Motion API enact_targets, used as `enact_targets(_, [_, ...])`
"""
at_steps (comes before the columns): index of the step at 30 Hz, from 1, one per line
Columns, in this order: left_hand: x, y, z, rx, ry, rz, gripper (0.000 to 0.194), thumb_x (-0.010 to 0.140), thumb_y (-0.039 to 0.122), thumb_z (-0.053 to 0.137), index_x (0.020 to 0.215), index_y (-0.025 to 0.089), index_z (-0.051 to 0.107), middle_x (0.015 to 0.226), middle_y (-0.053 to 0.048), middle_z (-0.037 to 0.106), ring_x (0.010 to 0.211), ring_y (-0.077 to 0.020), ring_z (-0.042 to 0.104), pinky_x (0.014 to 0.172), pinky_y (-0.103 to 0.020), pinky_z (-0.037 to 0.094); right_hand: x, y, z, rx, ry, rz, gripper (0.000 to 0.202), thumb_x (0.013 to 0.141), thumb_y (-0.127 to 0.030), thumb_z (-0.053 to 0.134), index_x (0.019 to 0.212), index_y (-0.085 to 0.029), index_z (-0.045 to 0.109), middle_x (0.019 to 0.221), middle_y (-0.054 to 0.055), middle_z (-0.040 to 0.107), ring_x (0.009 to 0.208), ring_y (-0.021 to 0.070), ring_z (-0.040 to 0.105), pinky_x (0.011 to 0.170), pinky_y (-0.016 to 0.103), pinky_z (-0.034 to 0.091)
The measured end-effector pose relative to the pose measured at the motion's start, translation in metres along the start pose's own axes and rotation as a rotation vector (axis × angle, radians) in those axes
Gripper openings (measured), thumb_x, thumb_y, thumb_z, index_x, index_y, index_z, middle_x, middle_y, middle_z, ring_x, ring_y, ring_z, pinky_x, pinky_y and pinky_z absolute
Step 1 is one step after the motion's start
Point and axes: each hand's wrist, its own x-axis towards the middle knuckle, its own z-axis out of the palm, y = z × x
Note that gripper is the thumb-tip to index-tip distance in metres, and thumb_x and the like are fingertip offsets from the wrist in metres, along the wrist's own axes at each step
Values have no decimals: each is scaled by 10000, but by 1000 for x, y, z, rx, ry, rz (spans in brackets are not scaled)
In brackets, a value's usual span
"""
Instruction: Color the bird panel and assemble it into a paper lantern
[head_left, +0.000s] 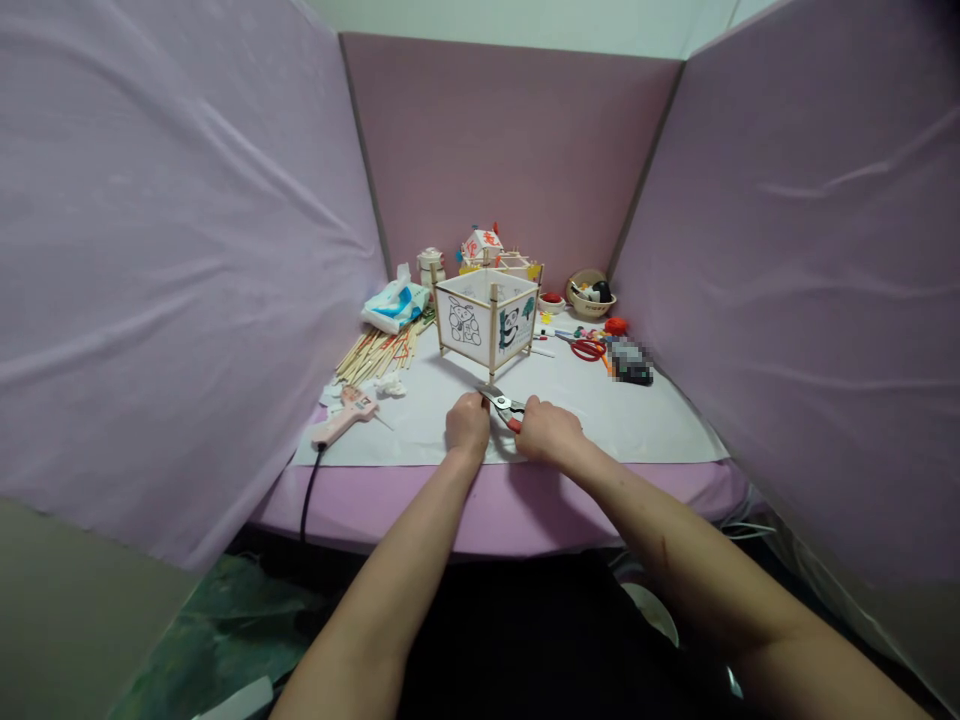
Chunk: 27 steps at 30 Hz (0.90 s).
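My right hand point(550, 430) is wrapped round the red handles of metal pruning shears point(502, 402), whose blades point up and to the left. My left hand point(468, 425) is closed in a fist beside the blades; what it holds, if anything, is hidden behind the fingers. Just beyond both hands stands a square lantern point(491, 330) with a thin wooden stick frame and white panels. One panel carries a line-drawn bunny, another a panda and a green tree.
Wooden sticks point(379, 353) lie left, near a tissue pack point(397, 302). A corded pink glue gun point(346, 416) rests at front left. Red-handled scissors point(587, 348), a bowl point(590, 296) and a partly blurred dark object point(631, 363) are right. Another decorated lantern point(482, 243) stands behind.
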Motion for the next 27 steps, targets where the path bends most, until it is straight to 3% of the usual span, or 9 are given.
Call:
enact_targets(10, [2,4,0,24,-6,32,260,978,353,598,1157,170,639,1182,-86,648,1038,-212,645,906,-425,549,13,22,10,70,22,-84,461,865,-517,628,1116,-131,601,1026,221,719,972,340,703,773,359,491])
enact_targets(27, [4,-2,4,-58,37,67,262,977,350,600,1165,170,634,1182,-86,646,1027,-210,647,892,-418,556,24,26,9,-31,-31,-124,422,921,-469,502,1141,-118,585,1079,221,717,1012,342,696,747,350,501])
